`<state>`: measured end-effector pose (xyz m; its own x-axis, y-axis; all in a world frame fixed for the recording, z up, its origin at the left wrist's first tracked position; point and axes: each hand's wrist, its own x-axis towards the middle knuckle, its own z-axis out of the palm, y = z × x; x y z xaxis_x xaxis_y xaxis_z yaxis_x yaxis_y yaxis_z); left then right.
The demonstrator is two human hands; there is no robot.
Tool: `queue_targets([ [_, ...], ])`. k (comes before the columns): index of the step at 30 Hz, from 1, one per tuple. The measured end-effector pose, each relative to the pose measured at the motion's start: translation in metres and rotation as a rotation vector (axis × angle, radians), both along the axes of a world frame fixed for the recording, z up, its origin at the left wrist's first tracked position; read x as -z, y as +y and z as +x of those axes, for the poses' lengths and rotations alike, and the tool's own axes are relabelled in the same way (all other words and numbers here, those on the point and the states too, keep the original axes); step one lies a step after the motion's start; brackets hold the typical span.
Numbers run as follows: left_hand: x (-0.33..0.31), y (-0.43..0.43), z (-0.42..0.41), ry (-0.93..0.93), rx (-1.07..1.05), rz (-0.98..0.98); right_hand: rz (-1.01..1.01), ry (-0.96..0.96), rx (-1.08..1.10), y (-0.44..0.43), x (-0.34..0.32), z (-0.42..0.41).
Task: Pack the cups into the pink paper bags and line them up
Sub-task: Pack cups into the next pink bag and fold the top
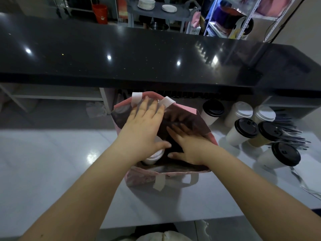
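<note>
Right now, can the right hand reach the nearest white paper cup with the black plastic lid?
Probably yes: the right hand rests open in the pink paper bag, holding nothing, and that cup stands unobstructed beside it.

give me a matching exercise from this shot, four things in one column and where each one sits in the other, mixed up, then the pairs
Things
1. pink paper bag
2. stack of white plates
3. orange bucket
4. lidded cups

Places
a. on the grey cart beyond the black counter
b. on the white table, right of the bag
c. under the left hand and right hand
d. beyond the counter, left of the cart

Pairs: 1-c, 2-a, 3-d, 4-b
</note>
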<state>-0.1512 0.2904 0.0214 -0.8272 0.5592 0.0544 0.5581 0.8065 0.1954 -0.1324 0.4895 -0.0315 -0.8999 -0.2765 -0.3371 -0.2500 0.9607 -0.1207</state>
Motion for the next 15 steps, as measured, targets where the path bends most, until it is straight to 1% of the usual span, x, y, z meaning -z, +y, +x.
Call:
queue_targets([
  [2,-0.007,0.001,-0.002,0.063,-0.016,0.033,-0.049,0.093,0.02,-0.003,-0.032,-0.004],
  [5,-0.02,0.004,-0.005,0.143,-0.033,0.02,-0.126,0.251,0.053,0.002,-0.079,0.0],
  [7,-0.028,0.009,-0.006,0.169,-0.031,0.007,-0.132,0.325,0.117,0.01,-0.098,0.009],
  [10,-0.038,0.028,-0.006,0.176,0.011,0.017,-0.156,0.416,0.219,0.021,-0.106,0.023],
  [15,-0.043,0.087,0.003,0.164,0.081,0.087,-0.163,0.564,0.369,0.048,-0.097,0.047],
])
